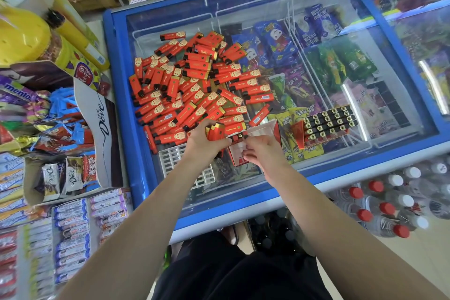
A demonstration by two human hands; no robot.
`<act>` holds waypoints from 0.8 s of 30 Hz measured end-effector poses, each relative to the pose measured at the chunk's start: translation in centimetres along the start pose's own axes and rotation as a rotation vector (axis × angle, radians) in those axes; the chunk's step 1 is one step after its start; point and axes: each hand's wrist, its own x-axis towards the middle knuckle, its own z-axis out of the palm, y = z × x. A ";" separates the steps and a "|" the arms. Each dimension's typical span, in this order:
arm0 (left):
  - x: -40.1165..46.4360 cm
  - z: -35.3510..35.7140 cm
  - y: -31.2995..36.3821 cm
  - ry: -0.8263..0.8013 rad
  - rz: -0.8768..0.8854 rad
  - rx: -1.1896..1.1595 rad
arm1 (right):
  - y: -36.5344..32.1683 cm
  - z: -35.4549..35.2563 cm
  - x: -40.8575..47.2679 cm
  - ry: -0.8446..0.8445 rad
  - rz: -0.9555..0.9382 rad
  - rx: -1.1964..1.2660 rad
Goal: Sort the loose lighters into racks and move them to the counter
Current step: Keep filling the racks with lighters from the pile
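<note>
One filled rack (327,124) is lying at right; lighters (215,132) are being gripped by the left hand (203,145), a rack (239,151) pinched by the right hand (264,151); the loose pile (190,85) is remaining.

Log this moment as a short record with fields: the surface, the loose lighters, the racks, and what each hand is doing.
surface: glass lid of a blue freezer
loose lighters: big red pile on the glass
filled rack: black lighter tops up, right of the hands
empty rack: white grid, under the left forearm
left hand: grips a bunch of red lighters
right hand: holds a red-and-white rack, one lighter at its edge
</note>
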 end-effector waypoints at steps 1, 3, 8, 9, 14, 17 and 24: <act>0.0 0.0 -0.1 0.008 0.008 -0.004 | -0.1 -0.1 -0.1 0.009 -0.002 -0.006; -0.2 0.0 -0.1 0.041 0.020 -0.042 | -0.4 -0.2 -0.5 0.044 -0.025 -0.038; -0.8 -0.1 -0.1 0.052 -0.030 -0.320 | -0.8 -0.1 -2.2 0.135 -0.196 -0.188; -1.0 0.0 0.0 0.032 -0.055 -0.397 | -1.1 0.1 -2.5 0.093 -0.217 -0.190; -1.6 0.2 0.3 -0.030 -0.103 -0.561 | -1.6 0.9 -4.1 -0.200 -0.205 -0.211; -1.8 0.4 0.3 -0.022 -0.061 -0.507 | -1.5 0.7 -4.6 -0.193 -0.255 -0.204; -1.7 0.9 0.4 -0.008 -0.018 -0.368 | -1.0 -0.7 -4.3 -0.155 -0.264 -0.141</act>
